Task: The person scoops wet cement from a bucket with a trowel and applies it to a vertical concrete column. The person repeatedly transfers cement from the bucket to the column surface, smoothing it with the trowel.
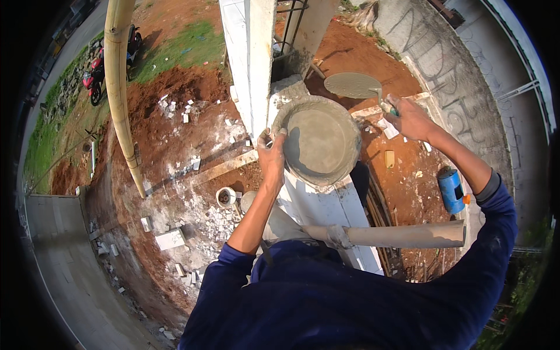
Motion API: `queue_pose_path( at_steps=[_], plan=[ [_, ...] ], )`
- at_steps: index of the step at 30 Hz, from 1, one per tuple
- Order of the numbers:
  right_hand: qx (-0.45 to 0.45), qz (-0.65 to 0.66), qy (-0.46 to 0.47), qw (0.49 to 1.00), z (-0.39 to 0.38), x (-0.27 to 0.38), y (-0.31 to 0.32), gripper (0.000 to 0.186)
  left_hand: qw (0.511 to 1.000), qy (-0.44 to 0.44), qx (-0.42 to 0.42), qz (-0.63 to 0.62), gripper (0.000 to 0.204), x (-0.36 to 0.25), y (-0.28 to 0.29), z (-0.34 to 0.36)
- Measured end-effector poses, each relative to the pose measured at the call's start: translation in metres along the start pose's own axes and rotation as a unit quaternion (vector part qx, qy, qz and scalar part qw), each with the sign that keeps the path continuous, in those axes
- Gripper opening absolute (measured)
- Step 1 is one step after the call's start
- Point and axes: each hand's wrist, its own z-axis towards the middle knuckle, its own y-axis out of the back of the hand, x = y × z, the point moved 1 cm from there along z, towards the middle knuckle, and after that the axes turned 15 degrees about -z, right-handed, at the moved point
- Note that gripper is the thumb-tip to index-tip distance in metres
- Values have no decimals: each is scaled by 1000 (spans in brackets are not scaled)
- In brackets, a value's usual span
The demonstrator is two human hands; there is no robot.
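A round basin [354, 157], its rim caked in grey, sits on top of the white block wall [318, 201] in front of me. Smooth wet mortar [321, 134] lies inside it, partly under a shadow. My left hand [272, 156] is closed on the basin's left rim, with the thumb on the inner side. Out to the right, my right hand [410, 119] is closed around the handle of a trowel [352, 85]. The trowel's broad rounded blade is coated with grey mortar and is held beyond the basin's far right edge, apart from it.
A concrete column [300, 44] with exposed rebar rises beyond the basin. A bamboo pole [116, 87] stands at left; another pole [402, 234] crosses close to my body. Far below are a white bucket [225, 197], a blue container [451, 191] and scattered block rubble [170, 239].
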Motion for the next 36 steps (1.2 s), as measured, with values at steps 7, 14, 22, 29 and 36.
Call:
queue_pose_path(
  at_steps=[7, 14, 22, 29, 36],
  plan=[
    [116, -65, 89, 987, 31, 111, 20, 31, 995, -76, -19, -57, 72, 55, -10, -83],
    [235, 208, 1, 949, 40, 139, -32, 28, 993, -117, -8, -13, 73, 49, -24, -84],
    [376, 575, -158, 710, 30, 134, -37, 18, 993, -101, 57, -24, 69, 28, -23, -40],
    [322, 574, -165, 734, 46, 121, -6, 17, 996, 0, 76, -38, 58, -12, -16, 20],
    [336, 559, -173, 738, 56, 92, 10, 16, 999, 28, 45, -4, 54, -2, 4, 34]
  ],
)
